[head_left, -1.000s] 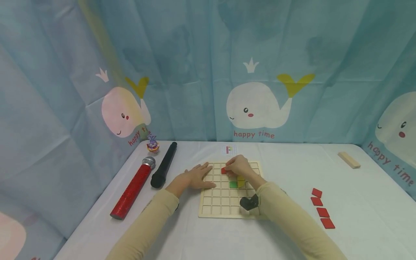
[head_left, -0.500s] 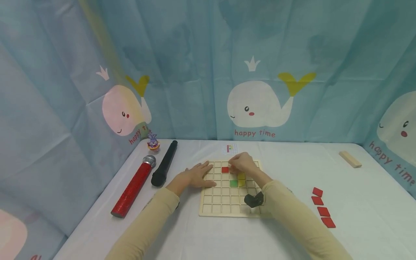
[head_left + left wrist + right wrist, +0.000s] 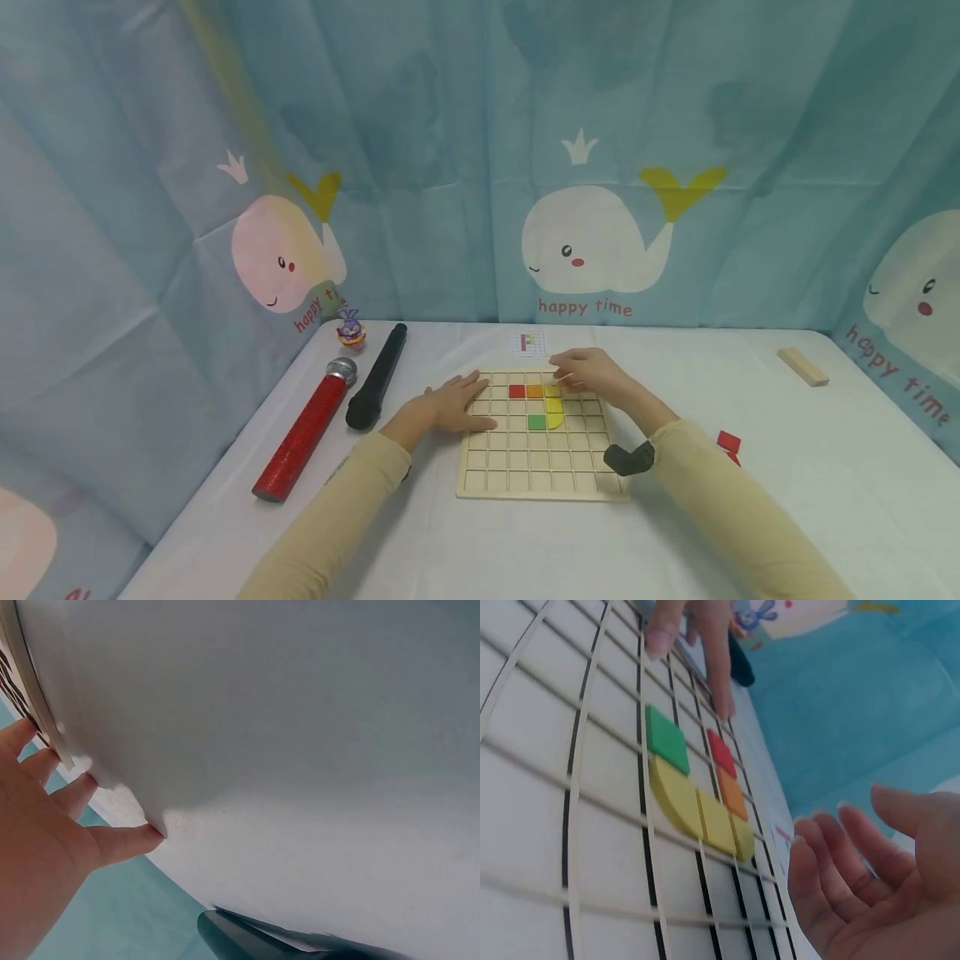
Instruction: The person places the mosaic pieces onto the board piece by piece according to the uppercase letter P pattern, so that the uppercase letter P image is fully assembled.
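A wooden grid board [image 3: 525, 467] lies on the white table. In its cells sit a red tile [image 3: 517, 391], an orange tile [image 3: 534, 391], yellow tiles [image 3: 553, 405] and a green tile [image 3: 537, 422]. My left hand [image 3: 459, 403] rests flat on the board's left edge with straight fingers. My right hand [image 3: 579, 374] hovers at the board's upper right, beside the top yellow tile, holding nothing. The right wrist view shows that hand [image 3: 855, 877] with relaxed, empty fingers near the green tile [image 3: 666, 739], red tile [image 3: 721, 753], orange tile [image 3: 733, 793] and yellow tiles [image 3: 697, 810].
A red microphone [image 3: 303, 433], a black microphone [image 3: 377, 377] and a small toy [image 3: 350, 331] lie to the left. A pattern card [image 3: 529, 342] sits behind the board. Loose red tiles [image 3: 727, 442] show past my right sleeve. A wooden block [image 3: 803, 367] lies far right.
My right hand has slid right along the board's top row, away from the red tile, uncovering an orange and a yellow tile. My right arm now hides most loose red tiles.
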Demonstrator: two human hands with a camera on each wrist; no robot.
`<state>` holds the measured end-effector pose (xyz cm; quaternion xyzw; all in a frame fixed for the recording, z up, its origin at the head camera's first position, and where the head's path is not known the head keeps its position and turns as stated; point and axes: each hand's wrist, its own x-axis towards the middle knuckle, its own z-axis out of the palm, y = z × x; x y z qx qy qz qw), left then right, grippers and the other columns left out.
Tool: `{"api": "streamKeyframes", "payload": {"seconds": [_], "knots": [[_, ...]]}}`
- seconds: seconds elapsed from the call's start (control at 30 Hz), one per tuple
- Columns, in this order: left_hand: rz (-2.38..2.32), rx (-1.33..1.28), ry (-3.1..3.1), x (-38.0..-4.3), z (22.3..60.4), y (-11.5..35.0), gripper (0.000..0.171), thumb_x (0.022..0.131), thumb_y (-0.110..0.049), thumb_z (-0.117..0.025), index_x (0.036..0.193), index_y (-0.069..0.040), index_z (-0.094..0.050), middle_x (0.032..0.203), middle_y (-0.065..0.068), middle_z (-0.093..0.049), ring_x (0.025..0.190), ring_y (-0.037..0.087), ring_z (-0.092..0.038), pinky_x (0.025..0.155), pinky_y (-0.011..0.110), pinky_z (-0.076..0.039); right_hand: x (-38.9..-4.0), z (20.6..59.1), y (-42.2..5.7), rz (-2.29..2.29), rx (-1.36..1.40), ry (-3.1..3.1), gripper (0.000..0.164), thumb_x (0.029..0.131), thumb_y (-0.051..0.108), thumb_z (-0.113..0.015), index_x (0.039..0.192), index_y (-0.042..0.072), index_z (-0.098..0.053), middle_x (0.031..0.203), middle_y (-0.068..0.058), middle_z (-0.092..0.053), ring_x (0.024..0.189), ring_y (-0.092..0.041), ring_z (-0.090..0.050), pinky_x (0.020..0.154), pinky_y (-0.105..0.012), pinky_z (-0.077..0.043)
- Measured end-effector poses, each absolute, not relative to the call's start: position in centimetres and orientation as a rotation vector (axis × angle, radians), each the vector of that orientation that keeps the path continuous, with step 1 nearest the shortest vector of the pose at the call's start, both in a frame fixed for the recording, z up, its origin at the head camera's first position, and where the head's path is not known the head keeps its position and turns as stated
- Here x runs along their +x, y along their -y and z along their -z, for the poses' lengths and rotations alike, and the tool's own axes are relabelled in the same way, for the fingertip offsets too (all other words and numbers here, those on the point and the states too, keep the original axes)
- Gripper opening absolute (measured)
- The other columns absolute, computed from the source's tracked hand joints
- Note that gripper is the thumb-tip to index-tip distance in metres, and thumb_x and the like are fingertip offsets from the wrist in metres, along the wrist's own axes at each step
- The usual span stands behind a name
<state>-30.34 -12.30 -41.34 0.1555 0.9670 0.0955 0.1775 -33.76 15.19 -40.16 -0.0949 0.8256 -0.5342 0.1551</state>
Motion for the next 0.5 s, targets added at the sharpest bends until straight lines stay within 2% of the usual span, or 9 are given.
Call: {"api": "streamKeyframes", "payload": {"seconds": [0.27, 0.5], "knots": [[-0.286, 0.454, -2.74, -30.3, 41.3, 12.3, 0.088, 0.085, -0.066, -0.054, 0.153, -0.02, -0.024, 0.159, 0.003, -0.013, 0.143, 0.028, -0.011, 0.105, 0.067, -0.014, -33.1, 39.9, -18.4, 1.505, -0.3, -2.334, 0.049, 0.098, 0.034, -0.055, 0.13, -0.003, -0.054, 0.119, -0.018, -0.059, 0.109, -0.027, -0.058, 0.091, -0.037, -0.049], [-0.287, 0.463, -2.742, -30.3, 41.2, 12.4, 0.087, 0.086, -0.064, -0.055, 0.153, -0.02, -0.024, 0.159, 0.004, -0.013, 0.143, 0.029, -0.011, 0.104, 0.067, -0.014, -32.5, 40.0, -21.2, 1.471, -0.326, -2.346, 0.05, 0.098, 0.032, -0.054, 0.132, -0.004, -0.051, 0.122, -0.019, -0.058, 0.111, -0.028, -0.056, 0.094, -0.041, -0.046]]}}
